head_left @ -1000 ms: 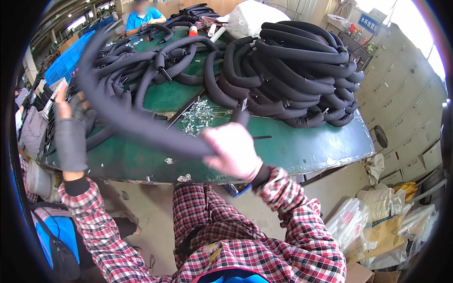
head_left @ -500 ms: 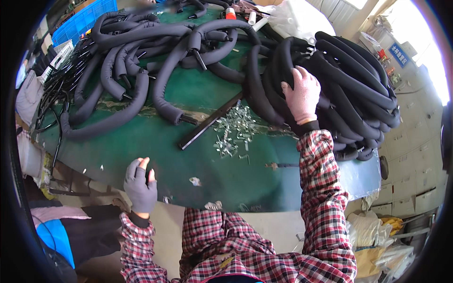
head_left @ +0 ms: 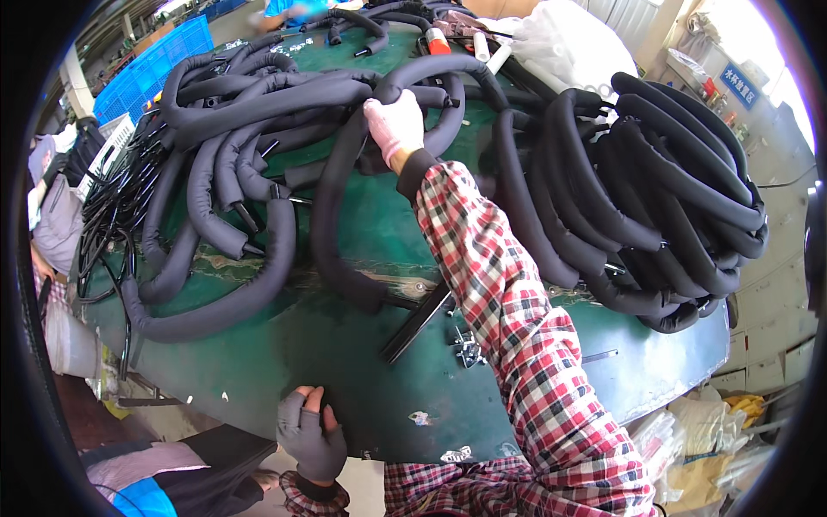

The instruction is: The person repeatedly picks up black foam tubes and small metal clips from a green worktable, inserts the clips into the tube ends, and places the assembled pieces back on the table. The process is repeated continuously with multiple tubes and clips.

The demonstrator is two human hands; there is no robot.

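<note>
My right hand [head_left: 394, 127], in a pink glove, is closed round a bent tube in black foam sleeving [head_left: 332, 224] at the middle of the green table [head_left: 345, 362]. A metal rod end shows from the sleeve's lower end. Over the near table edge hovers my left hand [head_left: 312, 435], in a grey glove with bare fingertips. Its fingers are loosely bent, thumb apart, with nothing seen in them. A dark straight bar [head_left: 418, 323] lies near the held tube. Small shiny metal pieces [head_left: 468, 349] show beside my right forearm, which partly hides them.
Many foam-covered tubes [head_left: 672, 198] are heaped at the right, and more [head_left: 215, 224] lie tangled at the left beside thin black rods [head_left: 121, 198]. A blue crate [head_left: 155, 69] and a white plastic bag [head_left: 573, 43] stand at the back. Other people are at the left.
My right hand has left the right-hand heap, moved left and closed on a foam-covered tube. The view has shifted; my left hand stays near the table edge.
</note>
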